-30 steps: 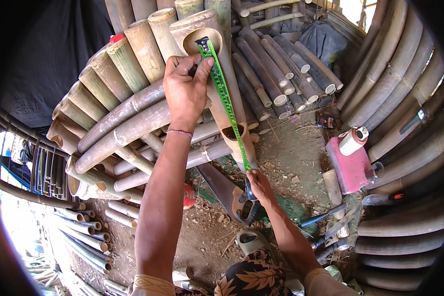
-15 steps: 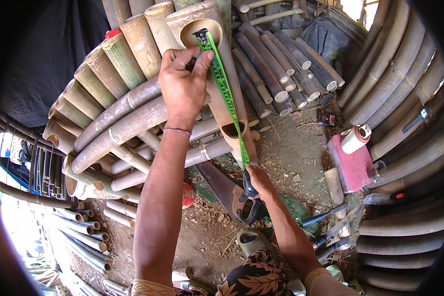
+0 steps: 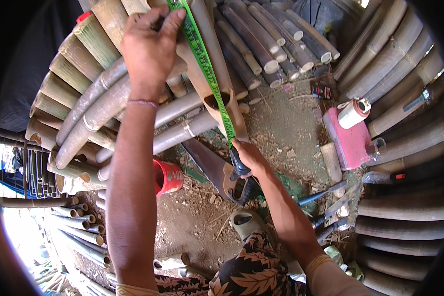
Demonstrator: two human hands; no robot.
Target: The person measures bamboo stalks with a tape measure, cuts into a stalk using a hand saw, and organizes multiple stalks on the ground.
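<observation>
My left hand (image 3: 150,47) is stretched far forward and pins a green measuring tape (image 3: 204,64) against the upper part of a tan bamboo piece (image 3: 217,74) that leans across a stack of poles. My right hand (image 3: 249,155) pinches the tape's lower end at the bamboo piece's near end, which has a notch cut in it. The tape runs taut along the bamboo between both hands. A hand saw (image 3: 217,170) with a dark handle lies on the ground just under my right hand.
Cut bamboo poles (image 3: 84,103) are stacked left and ahead, more poles (image 3: 404,98) curve along the right. A red cup (image 3: 168,176) sits on the dirt. A pink stool (image 3: 352,140) with a white roll (image 3: 354,112) stands right. Blades (image 3: 325,195) lie by my sandal (image 3: 244,222).
My left hand has slid farther up the bamboo with the tape. The right hand keeps the lower end in place near the notch.
</observation>
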